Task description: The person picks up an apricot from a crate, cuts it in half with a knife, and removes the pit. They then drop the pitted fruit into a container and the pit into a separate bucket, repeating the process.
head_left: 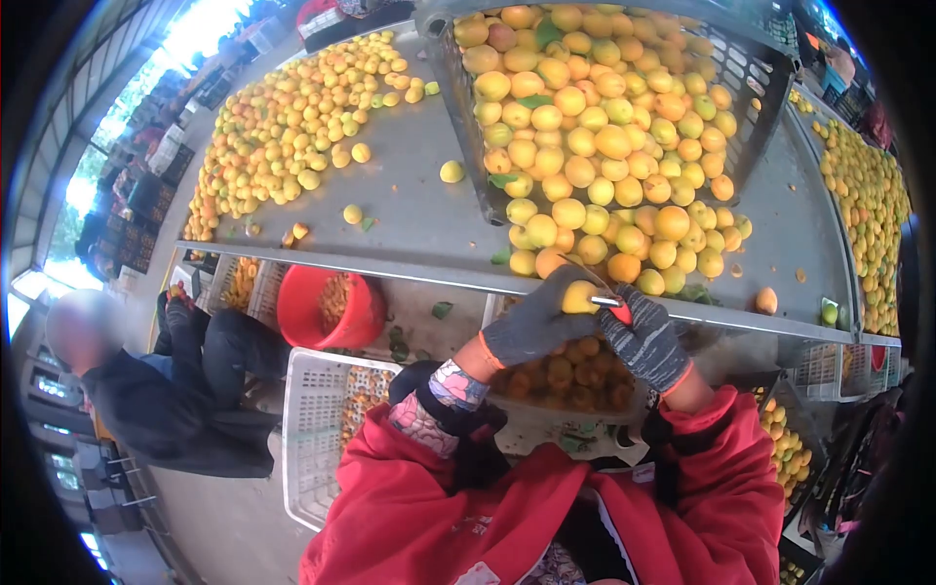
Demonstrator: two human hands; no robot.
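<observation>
My left hand (534, 324), in a dark grey glove, is closed around a yellow apricot (579, 297) above the table's front edge. My right hand (645, 343), gloved in streaked grey, grips a small red-handled metal tool (621, 311). Its silver end lies against the fruit; its exact kind is hard to make out. Just beyond both hands, loose apricots (673, 223) spill from a dark plastic crate (468, 136) tipped toward me. Under my hands, partly hidden by my arms, a container of halved-looking apricots (561, 375) stands below the table.
More apricots (292, 122) cover the left of the metal table (419, 210). A red bucket (366, 312) and a white crate (304, 429) with fruit pieces stand at lower left. A seated person (166, 409) works farther left. Another fruit-covered table (863, 195) is at right.
</observation>
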